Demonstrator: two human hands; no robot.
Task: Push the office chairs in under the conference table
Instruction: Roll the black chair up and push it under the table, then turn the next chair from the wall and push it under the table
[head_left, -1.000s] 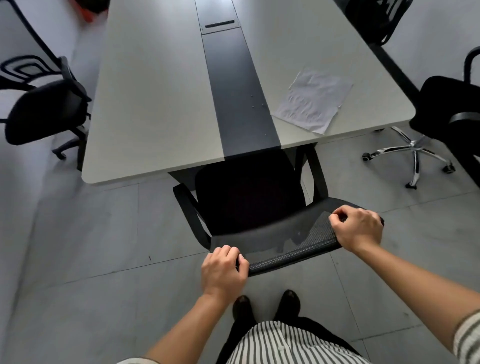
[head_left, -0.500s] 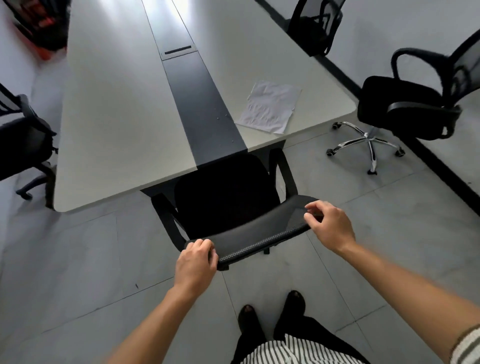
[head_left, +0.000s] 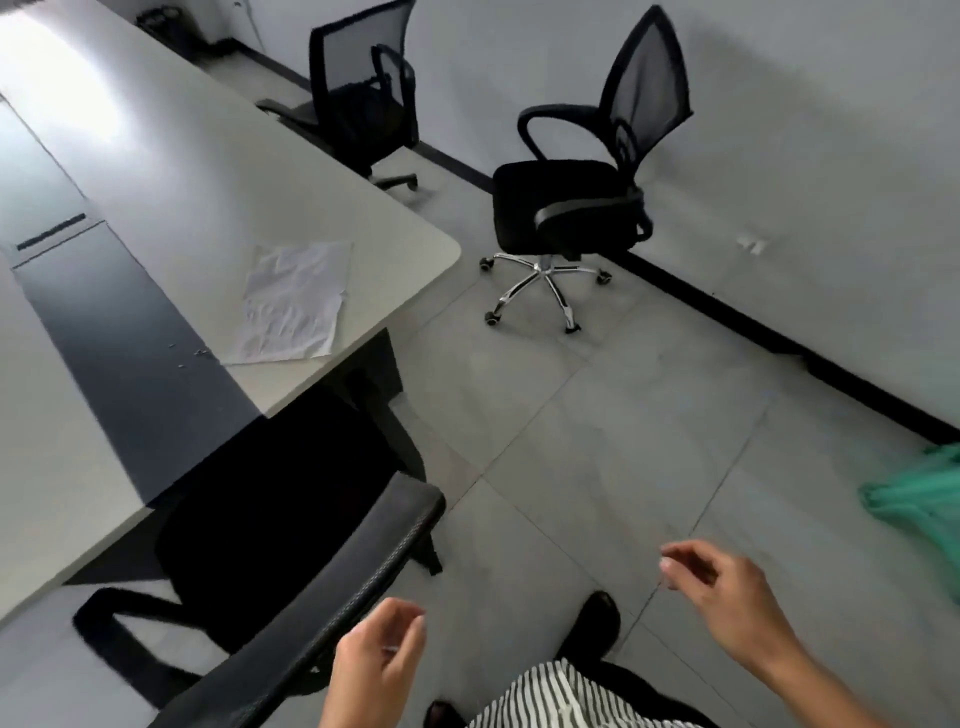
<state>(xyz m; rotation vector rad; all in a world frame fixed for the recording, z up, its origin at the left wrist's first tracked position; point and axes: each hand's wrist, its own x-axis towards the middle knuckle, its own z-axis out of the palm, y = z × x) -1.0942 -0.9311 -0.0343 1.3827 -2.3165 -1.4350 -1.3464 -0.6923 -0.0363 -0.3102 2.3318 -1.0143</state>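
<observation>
So the nearest office chair (head_left: 291, 525) sits tucked at the conference table (head_left: 218, 171) end edge, seat under the tabletop. Your left hand (head_left: 376, 670) and right hand (head_left: 727, 592) are both off it, fingers loosely curled, holding nothing. Two more chairs, one (head_left: 576, 208) off the table's corner and one (head_left: 358, 104) along the side edge, stand out. Crumpled paper (head_left: 296, 301) lies near that corner.

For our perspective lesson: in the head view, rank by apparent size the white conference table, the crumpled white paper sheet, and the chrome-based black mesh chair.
1. White conference table, largest.
2. Chrome-based black mesh chair.
3. Crumpled white paper sheet, smallest.
The chair stands farther away, so it looks smaller than it is.
</observation>
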